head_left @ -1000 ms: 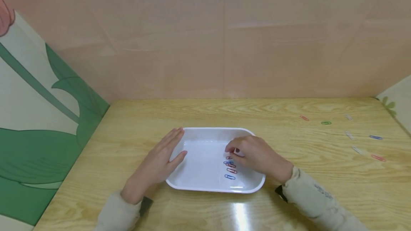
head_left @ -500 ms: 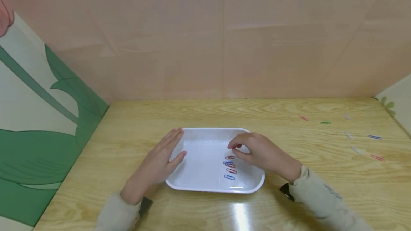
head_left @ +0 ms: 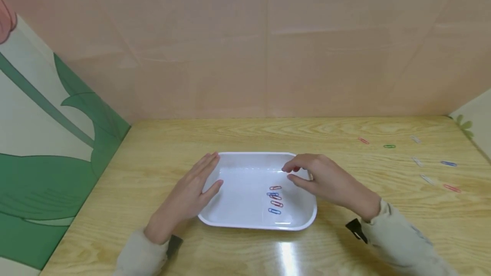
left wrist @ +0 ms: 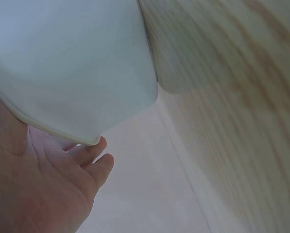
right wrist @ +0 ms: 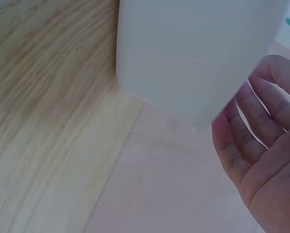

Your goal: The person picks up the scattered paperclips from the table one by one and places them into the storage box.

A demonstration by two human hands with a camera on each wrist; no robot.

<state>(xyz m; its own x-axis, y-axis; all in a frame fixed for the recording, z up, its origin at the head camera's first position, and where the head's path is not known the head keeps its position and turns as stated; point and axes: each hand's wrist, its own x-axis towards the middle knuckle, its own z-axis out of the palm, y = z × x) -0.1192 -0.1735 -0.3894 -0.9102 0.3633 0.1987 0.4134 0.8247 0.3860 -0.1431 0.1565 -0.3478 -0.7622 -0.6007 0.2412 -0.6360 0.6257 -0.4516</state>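
Observation:
A white tray (head_left: 238, 210) stands on the wooden table, with its outer wall filling much of both wrist views. Inside, on its right half, several paper clips lie in a short column, from a red paper clip (head_left: 275, 188) at the back to a blue paper clip (head_left: 274, 211) nearest the front. My left hand (head_left: 190, 191) rests against the left rim with straight fingers; the left wrist view shows its fingertips touching the rim. Over the tray's back right corner hovers my right hand (head_left: 326, 181), thumb and index finger apart, nothing visible between them.
Loose paper clips are scattered on the table at right: a pink one (head_left: 363, 141), a green one (head_left: 389, 146), a blue one (head_left: 449, 163), a red one (head_left: 452, 188) and several white ones. A pinkish wall panel (head_left: 264, 54) closes off the back.
My right hand has drawn back to the right from the clips, its thumb and index finger parting. The rearmost red paper clip now lies uncovered in the tray. My left hand has not moved.

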